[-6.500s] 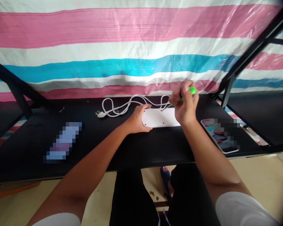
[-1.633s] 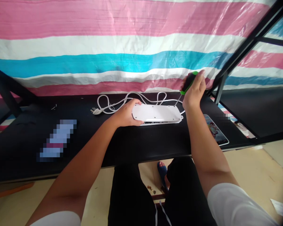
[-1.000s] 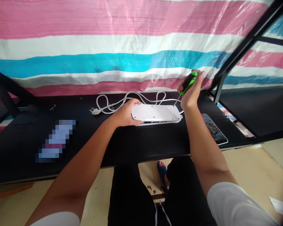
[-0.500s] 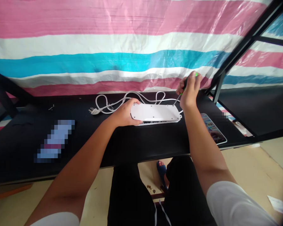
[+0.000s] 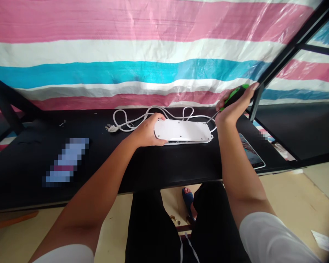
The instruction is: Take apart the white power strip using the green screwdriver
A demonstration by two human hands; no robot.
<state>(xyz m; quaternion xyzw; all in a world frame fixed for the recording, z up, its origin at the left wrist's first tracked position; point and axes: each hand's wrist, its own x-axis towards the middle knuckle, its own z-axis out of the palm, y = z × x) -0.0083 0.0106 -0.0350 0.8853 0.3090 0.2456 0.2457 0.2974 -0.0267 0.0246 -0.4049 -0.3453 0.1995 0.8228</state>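
Note:
A white power strip (image 5: 183, 131) lies back side up on the black table (image 5: 126, 164), its cover slightly lifted along the near edge. My left hand (image 5: 148, 130) grips its left end. My right hand (image 5: 233, 106) is closed round a green and black screwdriver (image 5: 234, 95), whose tip meets the strip's far right corner. The strip's white cable (image 5: 145, 117) loops behind it and ends in a plug (image 5: 111, 128) at the left.
A phone (image 5: 250, 153) lies on the table right of my right arm. A blurred-out flat item (image 5: 65, 160) sits at the left. Black frame bars (image 5: 285, 54) rise at the right. A striped tarp (image 5: 142, 54) hangs behind.
My right hand has tilted the screwdriver handle further to the right and lower. The left hand and the strip have stayed put.

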